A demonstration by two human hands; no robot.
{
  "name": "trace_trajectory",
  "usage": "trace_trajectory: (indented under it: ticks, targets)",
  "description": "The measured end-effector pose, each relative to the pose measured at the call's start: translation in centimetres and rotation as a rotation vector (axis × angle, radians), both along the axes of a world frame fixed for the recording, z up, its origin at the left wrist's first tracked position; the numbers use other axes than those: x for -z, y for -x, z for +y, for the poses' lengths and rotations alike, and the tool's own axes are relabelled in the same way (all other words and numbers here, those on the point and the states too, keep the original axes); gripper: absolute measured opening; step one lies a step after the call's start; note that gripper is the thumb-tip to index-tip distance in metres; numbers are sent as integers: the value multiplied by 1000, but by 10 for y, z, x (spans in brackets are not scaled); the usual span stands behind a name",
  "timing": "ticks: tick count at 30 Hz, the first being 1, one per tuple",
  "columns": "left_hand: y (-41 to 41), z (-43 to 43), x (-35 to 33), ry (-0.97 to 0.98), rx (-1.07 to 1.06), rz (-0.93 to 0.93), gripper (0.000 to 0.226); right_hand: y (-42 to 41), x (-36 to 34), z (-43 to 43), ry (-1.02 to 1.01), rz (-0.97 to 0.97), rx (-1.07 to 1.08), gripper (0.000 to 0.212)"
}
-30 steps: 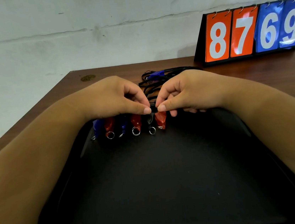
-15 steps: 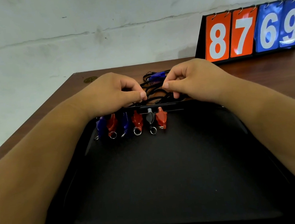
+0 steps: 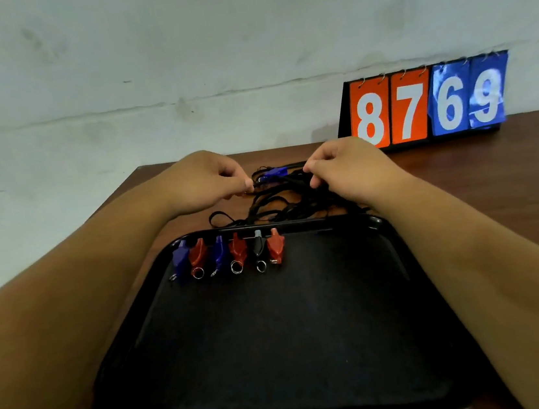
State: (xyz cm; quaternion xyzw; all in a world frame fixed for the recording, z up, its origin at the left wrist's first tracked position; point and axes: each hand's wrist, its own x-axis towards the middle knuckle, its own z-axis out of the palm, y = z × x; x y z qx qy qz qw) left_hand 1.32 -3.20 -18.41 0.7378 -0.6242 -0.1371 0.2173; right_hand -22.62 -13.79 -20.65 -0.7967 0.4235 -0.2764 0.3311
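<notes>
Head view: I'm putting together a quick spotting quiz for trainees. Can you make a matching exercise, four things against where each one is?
Things:
1. black whistle
2. tangle of black cords
3. flip scoreboard
4. lone blue whistle

Places:
A. far right of the table, against the wall
B. among the cords, between the left hand and the right hand
C. in the row on the tray, second from the right
D. on the table just behind the tray

Pairs: 1-C, 2-D, 3-A, 4-B
</notes>
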Motion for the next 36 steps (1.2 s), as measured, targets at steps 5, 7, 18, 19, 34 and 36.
trace_trajectory:
  ticks: [5,7,18,19,34,36]
  targets:
    - [8,-22,-9,13,10,-26,12,9,-28,-18,-47,-42,40,27]
    - [9,-33,-9,19,2,-41,13,10,-28,-29,27,-8,54,27]
    - [18,-96,14,-53,-44,-196,24,28,36,-68,178,34,-16,27]
    - [20,-104,16,-58,-43,-223,26,30,38,-72,191,66,-33,30]
    - [30,-145,35,-57,-170,-311,15,29,54,-87,31,165,-193,39]
    - [31,-143,36,-64,-180,-326,15,27,54,-86,56,216,-183,47]
